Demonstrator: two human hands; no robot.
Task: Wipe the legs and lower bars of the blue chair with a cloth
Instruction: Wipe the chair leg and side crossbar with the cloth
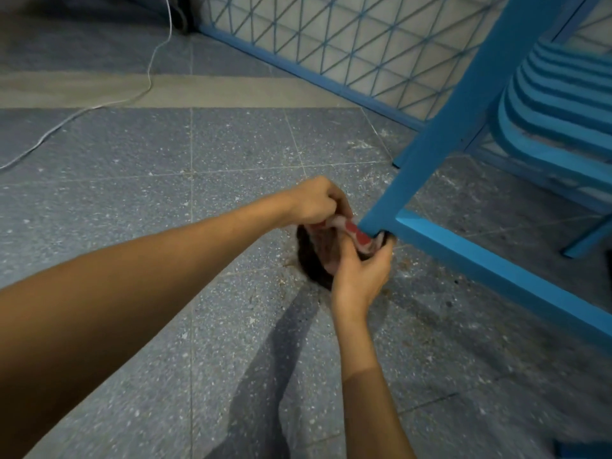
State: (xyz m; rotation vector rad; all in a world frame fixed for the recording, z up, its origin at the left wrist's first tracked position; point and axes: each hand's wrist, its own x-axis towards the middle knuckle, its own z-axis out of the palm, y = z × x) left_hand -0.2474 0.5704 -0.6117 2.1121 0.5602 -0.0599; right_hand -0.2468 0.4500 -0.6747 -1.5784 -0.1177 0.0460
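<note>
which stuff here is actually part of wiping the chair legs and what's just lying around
Part of the job:
- red and white cloth, gripped by the left hand and right hand
- blue chair leg, cloth at its foot
- lower bar

Just lying about:
- white cable on the floor
- blue lattice panel behind the chair

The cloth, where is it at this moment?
In the head view the cloth is right of centre, against the foot of the blue chair leg, held between the left hand above and the right hand below.
</note>
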